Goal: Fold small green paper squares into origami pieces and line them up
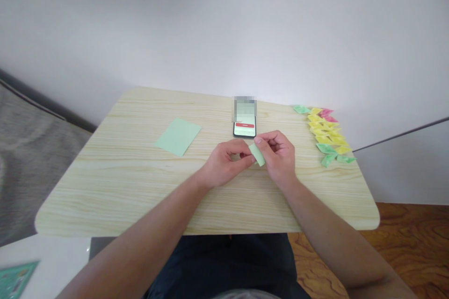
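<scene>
A small folded piece of light green paper (pixel 257 154) is held just above the table, between both my hands. My left hand (pixel 227 162) pinches its left lower edge with thumb and finger. On the upper right, my right hand (pixel 278 156) grips the same paper, thumb on top. Parts of the paper are covered by my fingers. Just beyond the hands lies a phone (pixel 244 130) with a lit screen, partly blurred out. A flat sheet of light green paper (pixel 179 136) rests to the left of my hands.
Several folded paper pieces (pixel 324 130) in yellow, green and pink line the right side of the wooden table (pixel 140 187). A white wall (pixel 224 32) stands behind it. At lower left, a green packet (pixel 17 279) lies on a white surface, near a grey fabric (pixel 31 159).
</scene>
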